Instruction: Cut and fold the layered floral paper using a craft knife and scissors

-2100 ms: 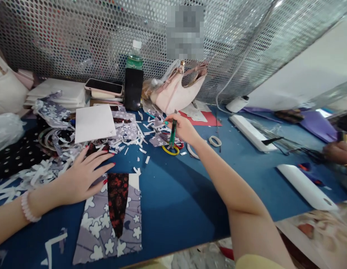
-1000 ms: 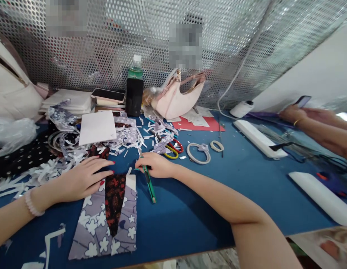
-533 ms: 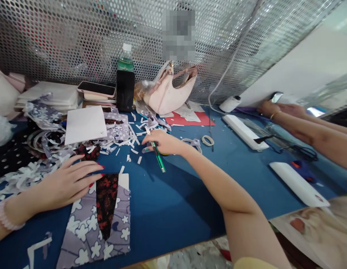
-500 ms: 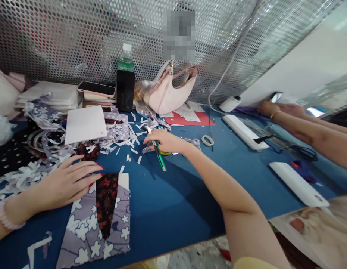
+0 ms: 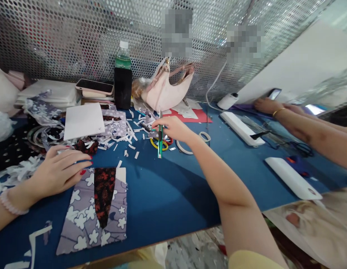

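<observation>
My right hand (image 5: 173, 129) is closed on a green utility knife (image 5: 160, 144), its blade pointing away from me over the table. Yellow and red ring-shaped handles (image 5: 154, 145) lie just beneath that hand; the rest of that tool is covered. My left hand (image 5: 60, 168) has its fingers stretched out, palm down, by the upper left corner of a purple fabric piece with white flowers (image 5: 91, 239). On this piece rests a dark, red-patterned tapered strip (image 5: 105, 194). A white sheet (image 5: 84, 121) lies beyond my left hand among paper and fabric scraps (image 5: 128, 140).
A pale handbag (image 5: 170, 91), a green-labelled bottle (image 5: 123, 56) and a black phone (image 5: 123, 87) stand along the perforated metal wall. White power strips (image 5: 240, 129) and cables lie on the right. Another person's hand (image 5: 267, 106) is at the far right, near a phone.
My right hand has lifted slightly and swung the knife nearer upright, uncovering the coloured handles. My left hand has slid back off the dark strip. The view has shifted slightly.
</observation>
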Motion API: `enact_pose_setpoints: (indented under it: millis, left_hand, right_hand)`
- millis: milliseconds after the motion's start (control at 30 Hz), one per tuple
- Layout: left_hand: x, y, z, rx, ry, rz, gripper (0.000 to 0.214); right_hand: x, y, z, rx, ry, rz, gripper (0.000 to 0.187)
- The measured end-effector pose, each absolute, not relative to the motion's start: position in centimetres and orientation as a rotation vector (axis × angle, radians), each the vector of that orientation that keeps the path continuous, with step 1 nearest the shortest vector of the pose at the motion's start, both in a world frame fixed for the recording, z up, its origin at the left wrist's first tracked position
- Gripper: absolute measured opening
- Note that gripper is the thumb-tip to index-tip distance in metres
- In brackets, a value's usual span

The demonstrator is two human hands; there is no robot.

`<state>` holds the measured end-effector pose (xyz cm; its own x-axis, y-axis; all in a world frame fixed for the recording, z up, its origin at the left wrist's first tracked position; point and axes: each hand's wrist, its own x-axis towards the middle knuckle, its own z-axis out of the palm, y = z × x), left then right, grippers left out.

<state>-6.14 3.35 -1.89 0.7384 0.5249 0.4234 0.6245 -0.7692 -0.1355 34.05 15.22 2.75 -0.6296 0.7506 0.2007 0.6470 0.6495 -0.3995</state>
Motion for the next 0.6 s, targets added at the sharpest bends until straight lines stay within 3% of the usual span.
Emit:
enact_pose_setpoints:
  millis: [267,467,600]
  left_hand:
    - [-5.0,2.8,-1.0,-2.722,-0.933,-0.442,0.032]
    - [-5.8,3.3,-1.9,-2.760,-0.904,-0.490,0.032]
    - [-6.6,3.8,-2.5,-2.793,-0.840,-0.449,0.034]
  right_hand:
    - [37.4,15.5,4.5,-1.256,-2.728,0.480,0.030]
    - [43.5,17.3,5.2,-1.769,-2.724,0.778,0.042]
    - [45.2,17.9,4.5,-1.886,-2.756,0.774,0.040]
